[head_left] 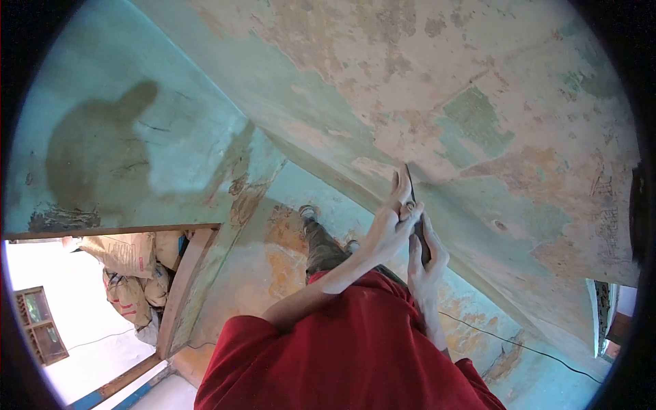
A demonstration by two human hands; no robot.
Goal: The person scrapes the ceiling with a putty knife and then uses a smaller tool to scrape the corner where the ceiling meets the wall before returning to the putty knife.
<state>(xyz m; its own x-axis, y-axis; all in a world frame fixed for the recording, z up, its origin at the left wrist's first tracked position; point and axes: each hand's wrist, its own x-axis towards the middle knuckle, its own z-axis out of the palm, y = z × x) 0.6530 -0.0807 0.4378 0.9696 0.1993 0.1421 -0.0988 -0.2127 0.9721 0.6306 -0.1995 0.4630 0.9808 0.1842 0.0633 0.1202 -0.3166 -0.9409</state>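
Observation:
Both hands meet on a narrow dark scraper (426, 254), its thin edge up against the peeling wall (471, 123). My left hand (391, 222) is closed at the upper part of the scraper, fingers stretched along it toward the wall. Lower down, my right hand (428, 258) wraps the dark handle, with the thumb on the near side. A small round metal piece (410, 205) shows beside the left fingers. Around the hands the plaster is patchy, with pale bare areas and leftover green paint (476, 123).
Stuffed sacks (126, 263) are piled beyond the opening at left, framed by a wooden post (186, 290). A black cable (523, 345) runs along the lower right. My feet (307, 212) stand on a stained, bluish surface. Another opening (615, 318) lies at far right.

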